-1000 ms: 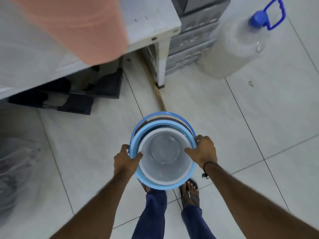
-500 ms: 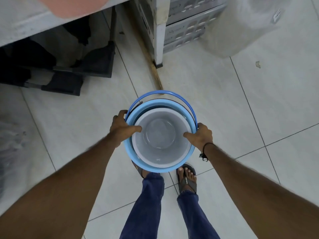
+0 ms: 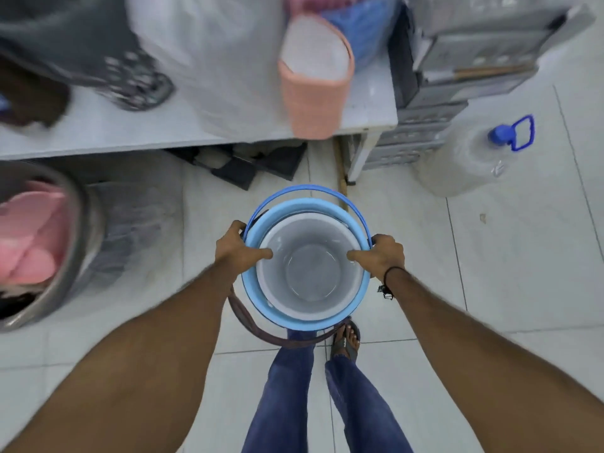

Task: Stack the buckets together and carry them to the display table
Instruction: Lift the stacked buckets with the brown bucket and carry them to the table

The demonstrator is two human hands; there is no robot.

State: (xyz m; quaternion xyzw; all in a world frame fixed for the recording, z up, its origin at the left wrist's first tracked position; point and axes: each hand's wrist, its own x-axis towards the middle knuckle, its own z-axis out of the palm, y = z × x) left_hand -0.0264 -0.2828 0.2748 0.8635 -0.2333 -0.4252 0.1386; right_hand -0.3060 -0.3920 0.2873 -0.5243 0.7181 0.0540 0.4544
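Observation:
A white bucket (image 3: 310,273) sits nested inside a light blue bucket (image 3: 258,299), whose darker blue handle (image 3: 307,190) lies over the far rim. A brown handle (image 3: 248,325) hangs below the stack on the near side. I hold the stack above the tiled floor, in front of my legs. My left hand (image 3: 237,248) grips the left rim, thumb inside. My right hand (image 3: 380,255) grips the right rim the same way. The white display table (image 3: 163,132) stands just ahead.
On the table stand a pink basket (image 3: 315,83), a dark basket (image 3: 137,83) and plastic-wrapped goods. Under it lie dark objects (image 3: 248,165). A metal tub (image 3: 42,243) with pink items is at the left. Grey crates (image 3: 425,132) and a large water bottle (image 3: 467,158) stand at the right.
The view has tilted up, so the table top and its goods have come into sight. Both hands keep the same grip on the stacked buckets, and the brown handle now shows below.

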